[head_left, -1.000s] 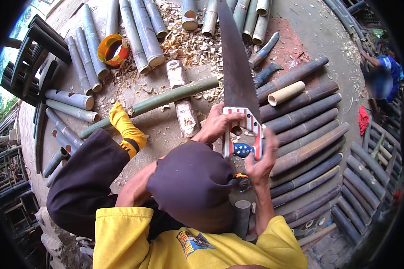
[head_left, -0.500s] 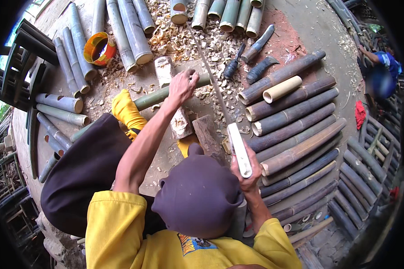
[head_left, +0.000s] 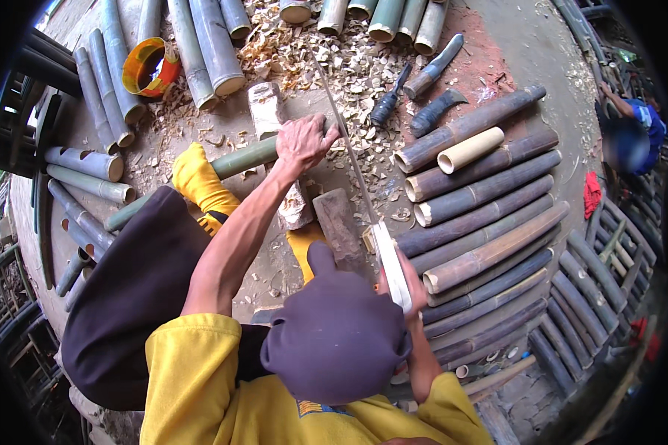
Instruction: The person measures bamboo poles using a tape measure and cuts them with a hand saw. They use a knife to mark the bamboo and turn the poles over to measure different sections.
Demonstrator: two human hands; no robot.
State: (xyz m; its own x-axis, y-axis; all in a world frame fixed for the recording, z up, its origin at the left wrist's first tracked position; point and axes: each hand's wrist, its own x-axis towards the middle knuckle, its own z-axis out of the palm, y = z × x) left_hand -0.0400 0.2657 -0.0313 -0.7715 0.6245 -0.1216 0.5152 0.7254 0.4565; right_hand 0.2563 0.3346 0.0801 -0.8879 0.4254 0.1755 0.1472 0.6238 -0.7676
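Saw [head_left: 390, 265], green pole [head_left: 245, 157] over dusty ground [head_left: 531, 46]; strewn shavings [head_left: 356, 89]; reddish patch [head_left: 485, 53].

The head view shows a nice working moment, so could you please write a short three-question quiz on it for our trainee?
1. True or false: the left hand is on the green bamboo pole.

2. Multiple choice: what does the right hand hold?
a) a hammer
b) a saw
c) a rope

3. Fill in the colour: the person's foot coverings are ____.

Key: 1. True, it grips the pole near the end by the saw. 2. b, held by its handle. 3. Yellow.
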